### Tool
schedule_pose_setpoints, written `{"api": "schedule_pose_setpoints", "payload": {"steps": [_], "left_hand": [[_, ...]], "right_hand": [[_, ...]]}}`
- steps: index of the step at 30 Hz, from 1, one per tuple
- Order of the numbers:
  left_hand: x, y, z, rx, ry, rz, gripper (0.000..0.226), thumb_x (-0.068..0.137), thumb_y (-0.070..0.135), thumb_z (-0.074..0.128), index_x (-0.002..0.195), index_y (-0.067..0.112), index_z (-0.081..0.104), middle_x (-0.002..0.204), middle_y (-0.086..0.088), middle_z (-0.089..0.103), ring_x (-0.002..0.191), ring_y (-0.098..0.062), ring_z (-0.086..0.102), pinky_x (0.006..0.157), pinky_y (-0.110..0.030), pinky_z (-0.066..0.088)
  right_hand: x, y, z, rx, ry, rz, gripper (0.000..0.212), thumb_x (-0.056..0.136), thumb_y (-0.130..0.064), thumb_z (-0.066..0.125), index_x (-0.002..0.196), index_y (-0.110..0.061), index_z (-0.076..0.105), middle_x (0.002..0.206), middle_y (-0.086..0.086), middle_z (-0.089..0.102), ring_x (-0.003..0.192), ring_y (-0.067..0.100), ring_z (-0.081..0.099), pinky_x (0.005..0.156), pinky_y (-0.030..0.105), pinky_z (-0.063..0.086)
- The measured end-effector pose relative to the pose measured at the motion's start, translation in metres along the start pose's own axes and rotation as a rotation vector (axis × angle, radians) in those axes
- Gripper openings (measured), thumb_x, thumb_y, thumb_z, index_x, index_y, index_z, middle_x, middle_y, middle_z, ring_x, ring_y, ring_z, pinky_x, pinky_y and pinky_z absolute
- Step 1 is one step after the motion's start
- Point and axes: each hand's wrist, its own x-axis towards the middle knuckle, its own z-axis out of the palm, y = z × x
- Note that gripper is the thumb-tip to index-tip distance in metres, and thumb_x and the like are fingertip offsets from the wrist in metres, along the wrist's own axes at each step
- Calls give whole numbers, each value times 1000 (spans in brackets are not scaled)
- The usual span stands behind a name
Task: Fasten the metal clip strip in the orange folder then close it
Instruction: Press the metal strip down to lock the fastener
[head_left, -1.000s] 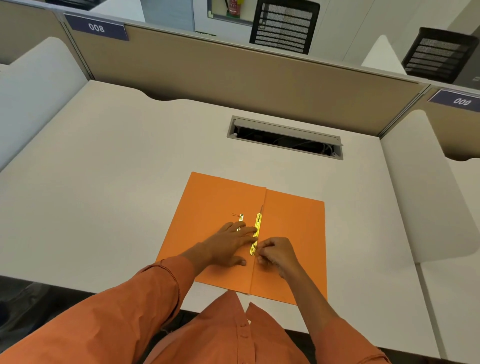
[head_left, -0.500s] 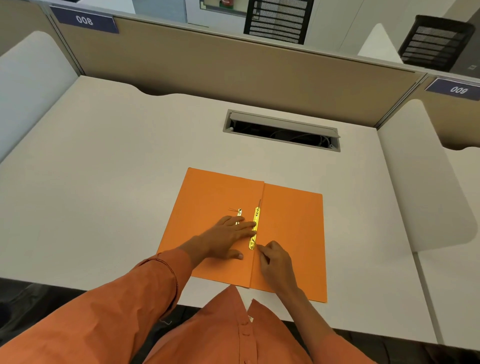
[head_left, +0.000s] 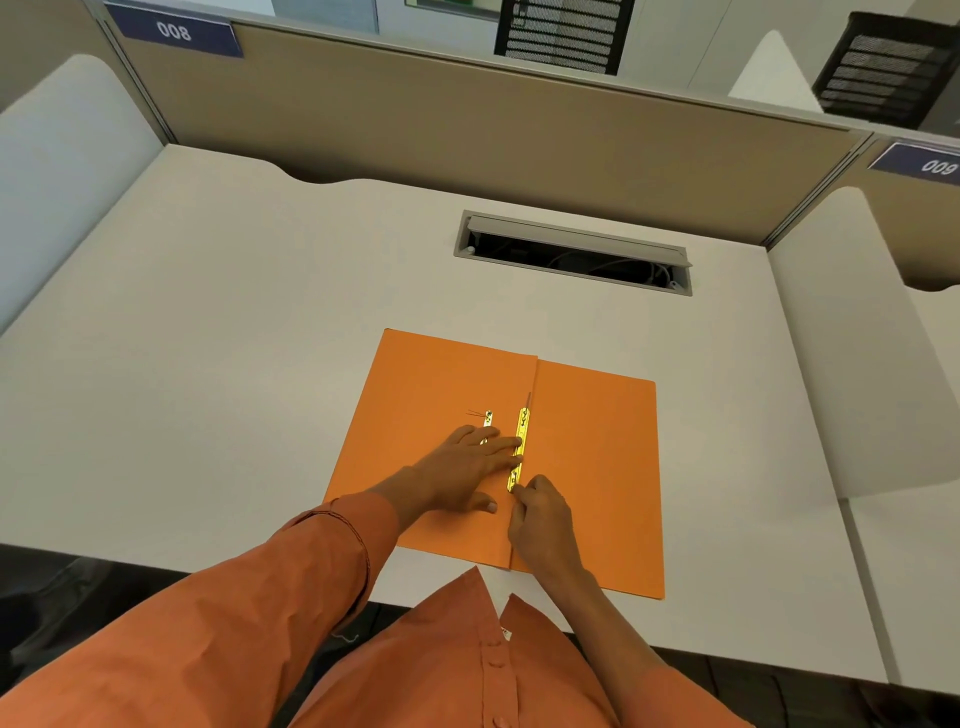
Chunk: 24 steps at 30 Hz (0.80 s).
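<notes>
The orange folder (head_left: 592, 447) lies open and flat on the white desk (head_left: 234, 338). A yellow metal clip strip (head_left: 521, 436) runs along its centre fold. A second short metal piece (head_left: 488, 418) lies just left of it on the left leaf. My left hand (head_left: 467, 465) rests flat on the left leaf, fingers spread, fingertips pressing the strip's middle. My right hand (head_left: 540, 519) is curled at the strip's near end, fingertips pinched on it. The strip's near end is partly hidden by those fingers.
A rectangular cable opening (head_left: 571, 257) with wires inside sits in the desk beyond the folder. Tan partition panels (head_left: 467, 130) wall the back. White side dividers (head_left: 841, 338) stand left and right. The desk's front edge is close under my arms.
My right hand has slid a little toward me along the fold, down to the strip's near end. My left hand stays pressed on the strip. The folder has not moved.
</notes>
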Motion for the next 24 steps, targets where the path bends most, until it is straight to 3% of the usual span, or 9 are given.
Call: {"api": "schedule_pose_setpoints", "payload": {"steps": [2, 8, 17, 19, 21, 24], "left_hand": [[0, 0, 0, 0, 6, 3, 86, 89, 59, 68, 161, 29, 29, 173, 5, 19, 159, -28, 15, 128, -49, 13], [0, 1, -1, 9, 7, 8, 85, 89, 58, 68, 160, 29, 30, 173, 4, 19, 159, -28, 16, 128, -48, 13], [-1, 1, -3, 18, 0, 13, 83, 91, 57, 66, 161, 28, 30, 173, 4, 18, 159, -28, 16, 128, -48, 13], [-1, 1, -2, 19, 2, 15, 83, 91, 57, 66, 161, 28, 31, 173, 4, 19, 159, -29, 17, 128, -49, 14], [-1, 1, -1, 17, 8, 15, 83, 91, 56, 66, 161, 28, 31, 173, 4, 20, 158, -29, 18, 127, -49, 14], [0, 1, -1, 22, 7, 14, 83, 91, 56, 67, 160, 29, 31, 173, 4, 20, 158, -29, 18, 127, -50, 14]], "right_hand": [[1, -2, 1, 49, 11, 47, 27, 99, -3, 57, 120, 0, 74, 97, 13, 64, 85, 26, 60, 65, 21, 36], [4, -8, 4, 111, 17, 144, 25, 99, -8, 56, 109, -1, 78, 95, 15, 67, 86, 29, 62, 66, 29, 37], [-2, -23, 8, 209, 99, 274, 19, 96, -7, 62, 91, 2, 78, 90, 15, 69, 78, 28, 62, 65, 41, 53], [-2, -25, 9, 201, 101, 294, 21, 96, -8, 61, 85, 0, 76, 87, 14, 67, 73, 25, 58, 59, 36, 48], [-2, -29, 9, 178, 93, 301, 24, 96, -7, 60, 76, 0, 72, 82, 15, 64, 68, 24, 53, 51, 26, 31], [0, -33, 5, 119, 39, 304, 22, 96, -10, 62, 82, 3, 73, 90, 17, 63, 72, 28, 55, 51, 21, 23]]}}
